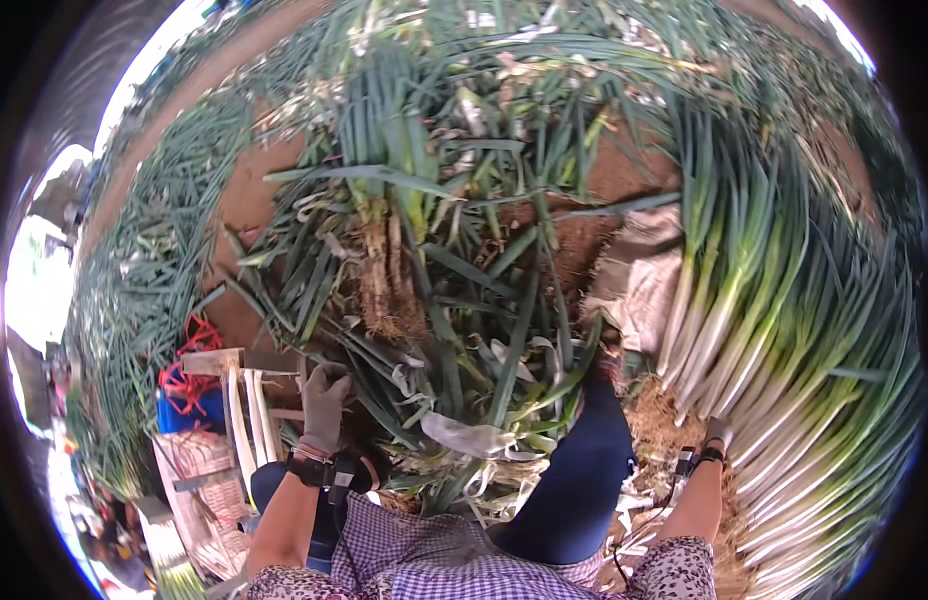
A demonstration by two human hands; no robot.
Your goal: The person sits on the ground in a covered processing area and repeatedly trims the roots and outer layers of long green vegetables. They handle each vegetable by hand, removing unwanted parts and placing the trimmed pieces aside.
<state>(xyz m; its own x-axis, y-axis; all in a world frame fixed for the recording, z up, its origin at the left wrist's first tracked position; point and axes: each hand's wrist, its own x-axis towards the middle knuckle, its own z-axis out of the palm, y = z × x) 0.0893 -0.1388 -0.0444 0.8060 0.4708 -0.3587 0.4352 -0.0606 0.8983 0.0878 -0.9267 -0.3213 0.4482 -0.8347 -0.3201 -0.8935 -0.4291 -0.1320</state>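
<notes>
My left hand (325, 408), in a pale glove, is raised beside the right end of a wooden crosspiece (242, 362). Its fingers are curled closed; what they hold, if anything, cannot be made out. Left of that hand, several white-stemmed long green onions (263, 415) lie against the wooden frame. At the right, my right hand (719, 433) reaches down to the white ends of a large row of long green onions (784, 400). Its fingers are mostly hidden there. A bundle of soil-stained onions with roots (389, 270) lies ahead of my knees.
Cut green leaves (484, 330) and pale peelings (474, 437) litter the brown ground between my legs. Red string (192, 375) lies over a blue object (194, 408) at the left, near a woven basket (196, 458). A beige cloth (639, 275) lies beside the onion row.
</notes>
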